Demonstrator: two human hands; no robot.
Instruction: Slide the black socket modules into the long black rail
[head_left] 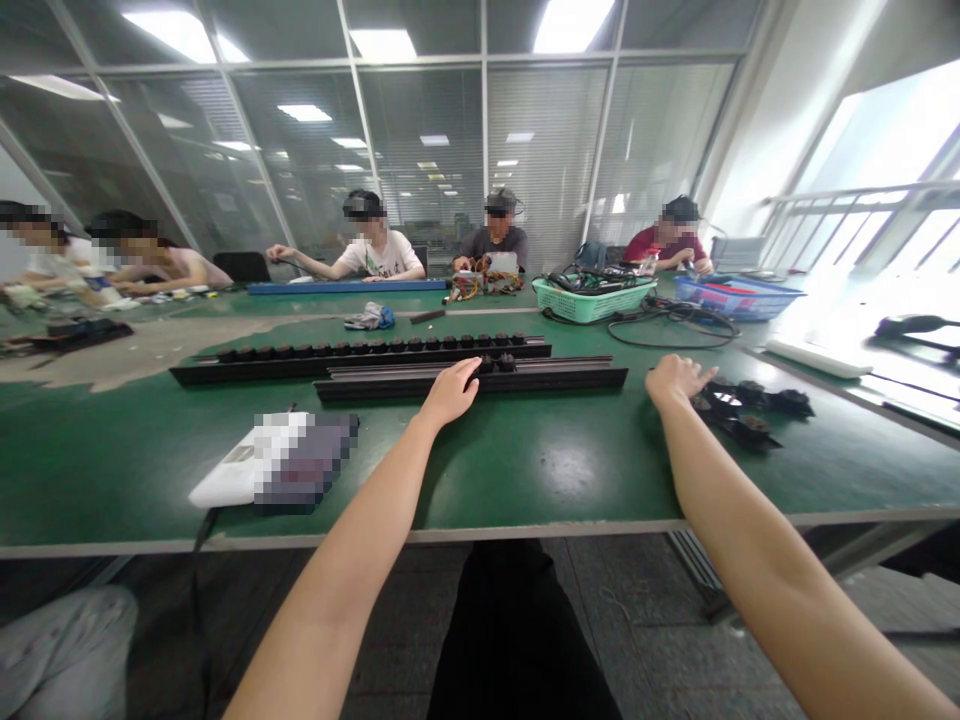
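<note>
My left hand point(452, 390) rests over the nearer long black rail point(555, 378), with the fingertips on its top and the thumb at its front side. Just right of these fingertips, a couple of small black round pieces point(507, 362) sit in the rail's channel. My right hand point(676, 378) hovers at the left side of a loose group of black parts point(752, 430), its fingers apart. Whether it touches any of them I cannot tell. Behind the nearer rail lies a second black rail point(225, 373), carrying a row of several similar round pieces point(345, 350).
A white object point(225, 475) with a cable lies at the front left. Farther back are a grey-blue cloth point(370, 317), a green basket point(592, 302) of cables, a blue basket point(739, 297) and a black cable point(667, 325). Several people sit across the green table point(555, 465).
</note>
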